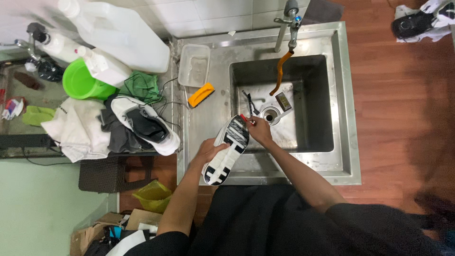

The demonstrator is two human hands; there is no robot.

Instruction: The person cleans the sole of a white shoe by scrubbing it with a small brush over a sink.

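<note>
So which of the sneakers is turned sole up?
The sneaker held by the left hand over the sink's front rim, showing its black-and-white tread. The other white sneaker lies on cloths, opening upward.

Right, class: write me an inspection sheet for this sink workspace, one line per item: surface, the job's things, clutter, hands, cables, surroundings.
Surface: steel sink unit, basin wet, drain open.
Job's things: white sneaker held sole-up over the basin's front edge; small red-handled tool at its toe end.
Clutter: orange scrub brush, clear plastic tub, second sneaker on a pile of cloths, green bucket, spray bottle, large white jug.
Hands: left hand grips the sneaker's side; right hand holds the tool.
Cables: thin dark cord by the cloths.
Surroundings: wooden floor, tiled wall, tap with orange hose.
</note>
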